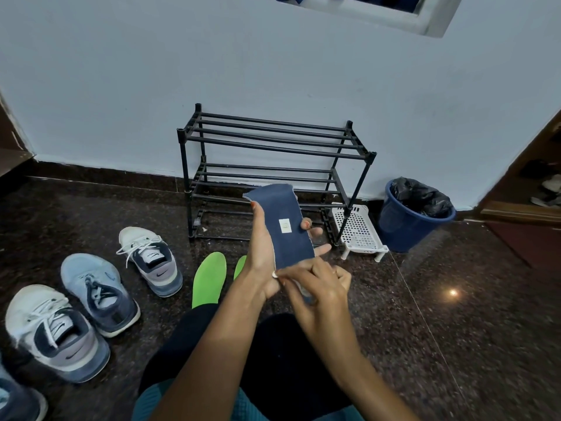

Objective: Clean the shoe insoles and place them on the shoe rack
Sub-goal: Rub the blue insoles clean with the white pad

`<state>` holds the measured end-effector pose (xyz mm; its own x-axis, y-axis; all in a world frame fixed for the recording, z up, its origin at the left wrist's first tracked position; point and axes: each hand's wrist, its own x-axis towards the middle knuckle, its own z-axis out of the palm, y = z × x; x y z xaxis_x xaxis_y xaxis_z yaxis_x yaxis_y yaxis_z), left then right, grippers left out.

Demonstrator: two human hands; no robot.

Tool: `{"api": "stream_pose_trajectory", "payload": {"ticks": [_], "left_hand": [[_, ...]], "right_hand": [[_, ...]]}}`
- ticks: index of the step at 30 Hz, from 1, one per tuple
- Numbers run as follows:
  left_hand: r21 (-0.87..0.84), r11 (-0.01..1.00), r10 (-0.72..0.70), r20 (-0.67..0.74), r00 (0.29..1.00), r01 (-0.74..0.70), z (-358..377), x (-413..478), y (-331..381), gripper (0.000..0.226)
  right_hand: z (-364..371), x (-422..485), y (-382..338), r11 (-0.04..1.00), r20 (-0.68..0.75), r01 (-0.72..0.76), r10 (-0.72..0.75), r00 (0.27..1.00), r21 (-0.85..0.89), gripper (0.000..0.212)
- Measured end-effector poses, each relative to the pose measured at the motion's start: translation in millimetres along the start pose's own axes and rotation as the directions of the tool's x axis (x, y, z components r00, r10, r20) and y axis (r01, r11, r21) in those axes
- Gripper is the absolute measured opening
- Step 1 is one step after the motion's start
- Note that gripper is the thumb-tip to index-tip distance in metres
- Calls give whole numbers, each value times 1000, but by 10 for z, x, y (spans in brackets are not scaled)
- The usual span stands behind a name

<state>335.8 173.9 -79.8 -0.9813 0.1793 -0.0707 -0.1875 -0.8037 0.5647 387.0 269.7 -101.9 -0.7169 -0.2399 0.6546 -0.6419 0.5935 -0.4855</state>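
Where the blue insole (287,229) is: it is held up in the air in front of the black shoe rack (274,147), toe end up, and a small white label is seen on it.
Left hand (261,253): the insole is gripped by its sides. The thumb is laid on the left edge and the fingers (306,223) are curled round the back, with their tips seen at the right edge.
Right hand (318,284): it is seen at the low end of the insole, touching it. Its fingers are curled, but what is pinched in them cannot be told.
Green insoles (209,279): two are laid on the floor (425,299) just past the hands, and one is mostly hidden.
Shoes: a white shoe (150,259), a light blue shoe (98,293) and another white shoe (56,332) are lined up on the left.
Beside the rack: a white basket (358,229) and a blue bin (409,220) are set on its right.
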Motion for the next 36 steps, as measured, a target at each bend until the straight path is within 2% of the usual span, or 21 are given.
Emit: {"api": "stream_pose_trajectory", "payload": {"ticks": [10, 16, 19, 22, 25, 28, 31, 36], "left_hand": [[12, 1000, 4, 41, 999, -4, -11, -3, 11, 68], [-32, 992, 117, -36, 993, -118, -41, 47, 15, 63], [-63, 989, 130, -35, 991, -132, -59, 45, 43, 62], [-44, 996, 82, -29, 996, -83, -20, 9, 49, 66], [88, 996, 11, -44, 999, -7, 26, -22, 22, 73], [119, 992, -41, -60, 997, 48, 4, -2, -9, 76], [94, 994, -44, -95, 994, 53, -43, 26, 12, 76], [204, 977, -38, -101, 994, 59, -49, 20, 2, 73]], "right_hand": [[-49, 69, 244, 991, -45, -36, 30, 999, -129, 19], [43, -70, 69, 998, -48, -57, 59, 997, 40, 15], [32, -90, 82, 998, -8, -28, 29, 1000, 50, 13], [-9, -7, 167, 999, -32, -34, 34, 999, -2, 16], [-21, 139, 243, 994, -69, -39, 32, 997, -98, 21], [-17, 291, 277, 983, -90, -26, 9, 996, -183, 18], [12, 421, 264, 970, -120, -7, -22, 993, -241, 12], [62, 497, 263, 958, -150, -16, -28, 988, -286, 9]]}}
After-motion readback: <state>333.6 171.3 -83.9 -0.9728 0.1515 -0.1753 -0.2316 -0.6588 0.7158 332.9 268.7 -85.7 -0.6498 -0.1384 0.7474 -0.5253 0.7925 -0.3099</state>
